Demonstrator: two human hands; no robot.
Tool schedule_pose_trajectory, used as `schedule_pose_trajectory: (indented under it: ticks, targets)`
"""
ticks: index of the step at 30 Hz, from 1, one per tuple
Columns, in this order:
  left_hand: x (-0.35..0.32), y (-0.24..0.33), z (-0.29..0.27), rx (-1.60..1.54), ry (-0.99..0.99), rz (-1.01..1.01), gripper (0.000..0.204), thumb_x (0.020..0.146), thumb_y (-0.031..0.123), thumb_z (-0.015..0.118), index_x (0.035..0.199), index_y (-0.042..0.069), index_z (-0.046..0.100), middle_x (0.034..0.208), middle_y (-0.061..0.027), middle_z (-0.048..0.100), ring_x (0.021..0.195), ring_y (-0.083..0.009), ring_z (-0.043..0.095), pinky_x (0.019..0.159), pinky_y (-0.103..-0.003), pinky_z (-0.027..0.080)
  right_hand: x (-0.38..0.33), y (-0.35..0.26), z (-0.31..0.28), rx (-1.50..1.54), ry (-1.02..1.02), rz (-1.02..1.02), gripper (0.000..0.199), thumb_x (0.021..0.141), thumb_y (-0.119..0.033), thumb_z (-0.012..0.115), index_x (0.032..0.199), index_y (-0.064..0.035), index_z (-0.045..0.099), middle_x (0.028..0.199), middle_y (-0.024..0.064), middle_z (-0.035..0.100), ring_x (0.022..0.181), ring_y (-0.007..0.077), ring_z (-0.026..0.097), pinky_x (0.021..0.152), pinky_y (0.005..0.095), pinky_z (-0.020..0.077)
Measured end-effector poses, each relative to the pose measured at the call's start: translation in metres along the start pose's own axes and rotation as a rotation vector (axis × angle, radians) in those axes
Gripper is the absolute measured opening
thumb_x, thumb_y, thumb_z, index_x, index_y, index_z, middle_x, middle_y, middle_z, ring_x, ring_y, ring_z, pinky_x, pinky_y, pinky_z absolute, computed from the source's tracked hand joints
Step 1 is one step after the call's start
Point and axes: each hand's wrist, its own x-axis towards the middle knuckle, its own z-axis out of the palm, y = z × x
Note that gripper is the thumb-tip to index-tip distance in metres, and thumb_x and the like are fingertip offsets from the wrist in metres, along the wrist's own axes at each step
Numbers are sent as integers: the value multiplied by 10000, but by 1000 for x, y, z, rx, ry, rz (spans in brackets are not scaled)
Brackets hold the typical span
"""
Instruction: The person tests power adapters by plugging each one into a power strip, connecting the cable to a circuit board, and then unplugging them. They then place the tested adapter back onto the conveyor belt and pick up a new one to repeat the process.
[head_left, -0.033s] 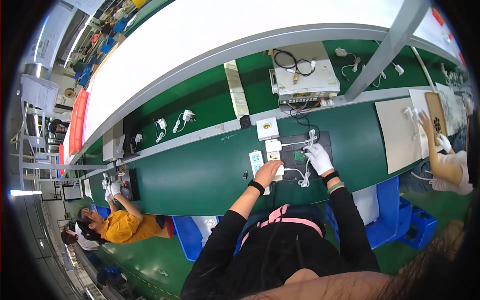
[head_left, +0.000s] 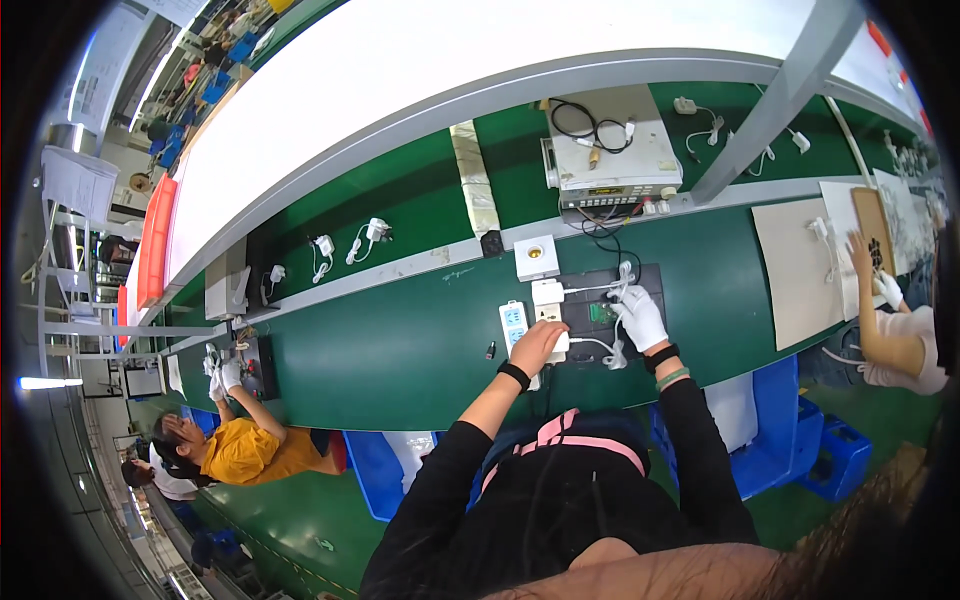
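My left hand, bare, is closed over a white power adapter at the socket strip. Another white adapter sits just beyond it, its cord running right. In a white glove, my right hand is closed with the fingertips at a white cable, beside a small green circuit board. The glove hides the cable's tip. Board and hand are over a black mat. A bundled white cord hangs under the right hand.
Beyond the mat stand a white box with a round yellow-centred fitting and a bench instrument with black leads. A small black connector lies left on the green table. Co-workers sit at both sides; blue bins stand below the edge.
The bundled white cord under my right hand has swung slightly to the right and up. My right hand has shifted a little; my left hand stays on the adapter.
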Motion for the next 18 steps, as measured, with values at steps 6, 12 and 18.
schedule_pose_trajectory:
  ticks: [6, 12, 18]
  targets:
    - [3, 5, -8, 197, 427, 28, 297, 835, 213, 588, 1094, 78, 534, 1045, -123, 467, 952, -329, 532, 778, -394, 462, 9, -15, -18, 193, 49, 83, 289, 770, -107, 618, 1059, -117, 629, 889, 113, 577, 796, 260, 576, 734, 337, 467]
    - [45, -5, -43, 28, 257, 100, 471, 789, 68, 627, 1215, 72, 426, 1083, -115, 473, 880, -243, 565, 724, -322, 478, -4, 17, 2, 126, -90, 203, 319, 773, -90, 614, 1090, -121, 627, 926, 77, 590, 814, 209, 587, 730, 297, 465]
    - [61, 28, -85, -779, 273, 14, 491, 814, 9, 583, 1255, 58, 372, 1064, -92, 544, 742, -125, 578, 613, -252, 489, -5, 31, 7, 238, 24, 106, 304, 773, -107, 616, 1076, -130, 631, 862, 93, 599, 786, 254, 576, 718, 319, 464]
